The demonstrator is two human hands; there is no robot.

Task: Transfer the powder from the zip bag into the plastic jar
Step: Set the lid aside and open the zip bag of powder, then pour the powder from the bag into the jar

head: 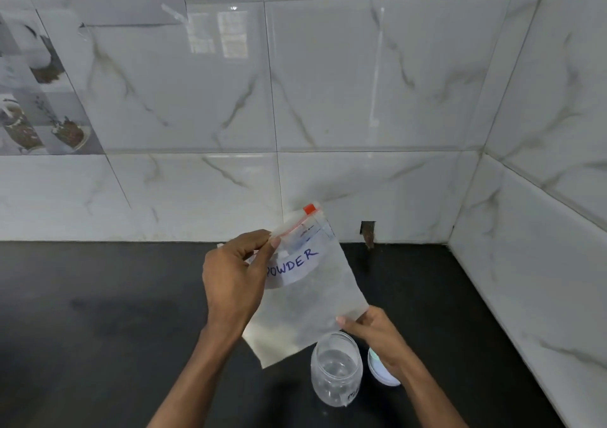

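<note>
Clear plastic with a red zip line, the zip bag [305, 296] hangs in the air between our two hands, above the black table [98, 329] and in front of the marbled tile wall [361, 82]. Its long axis runs from the zip end, which points up and away toward the wall, down to the bottom edge, which points toward us; the whole bag leans so that its top tips to the right. A red slider [309, 209] sits at the right end of the zip, and we cannot tell whether the zip is sealed. Our left hand [233, 279] pinches the top edge near the left end of the zip between thumb and fingers [262, 238]. Our right hand [377, 332] pinches the lower right corner with its fingertips. A white label [292, 265] on the bag reads "POWDER" in blue ink. Pale powder [272, 339] lies gathered in the bag's lower left corner. Just below the bag's bottom edge, the plastic jar [336, 368] stands upright on the table with its mouth open, and it looks empty through its clear walls. A pale lid [381, 371] lies on the table just to the right of the jar, partly hidden by our right wrist.
</note>
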